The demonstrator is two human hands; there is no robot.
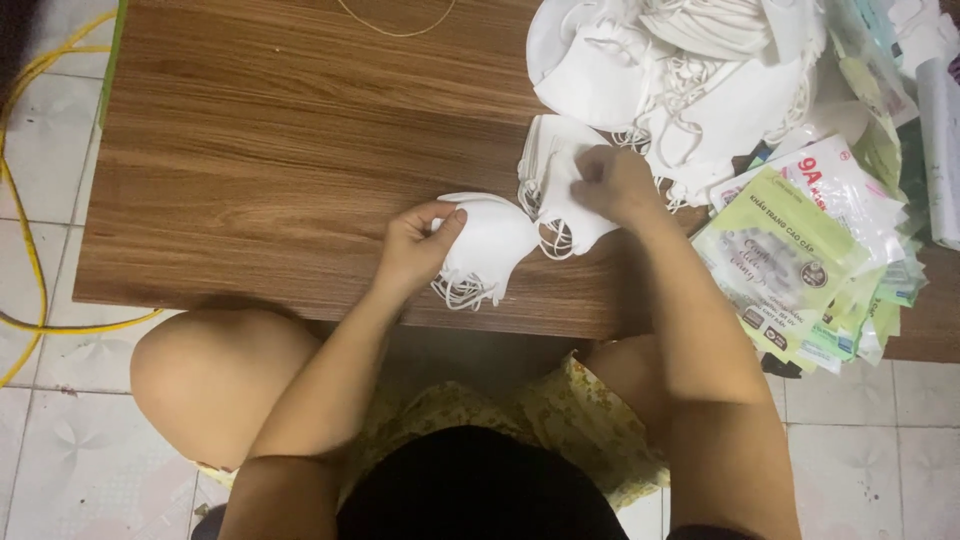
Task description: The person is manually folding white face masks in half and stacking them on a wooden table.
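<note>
A yellow cable (30, 240) runs over the floor tiles beside the wooden table (280, 150). The left hand (415, 245) grips a small stack of white masks (490, 245) near the table's front edge. Just beside it, the right hand (615, 185) pinches a second stack of masks (550, 165). Behind lies a mask pile (690, 70), then printed packets (790, 260) at the right

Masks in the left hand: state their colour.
The masks in the left hand are white; head view.
</note>
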